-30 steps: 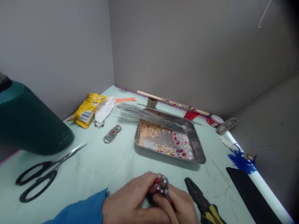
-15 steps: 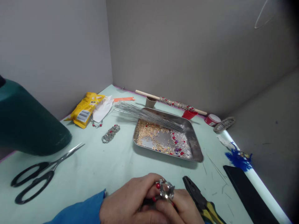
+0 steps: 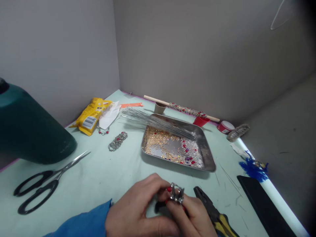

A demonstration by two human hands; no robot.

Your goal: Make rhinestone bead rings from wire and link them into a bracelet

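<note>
My left hand (image 3: 140, 207), with a blue sleeve at its wrist, is closed around a small beaded wire ring (image 3: 176, 193) of silvery clear beads and red beads. From the other side, my right hand (image 3: 191, 214) closes its fingers on the same ring. Between the two hands a dark object (image 3: 160, 207) shows in part; its kind I cannot make out. Just right of my right hand lie pliers (image 3: 209, 207) with dark jaws and yellow-black handles. Ahead stands a metal tray (image 3: 209, 158) with gold, clear, red and purple beads; a bundle of thin wires (image 3: 158, 121) rests across it.
Black-handled scissors (image 3: 53, 179) lie at left beside a green bottle (image 3: 32, 128). Behind are a yellow packet (image 3: 90, 115), a beaded chain (image 3: 118, 141) and a wooden rod (image 3: 155, 99) wound with beadwork. Wire snippets, blue threads (image 3: 254, 168) and a black bar (image 3: 264, 204) lie right.
My left hand's fingers have lifted slightly, opening a gap above the thumb where more of the dark object shows. The beaded ring has turned and risen a little.
</note>
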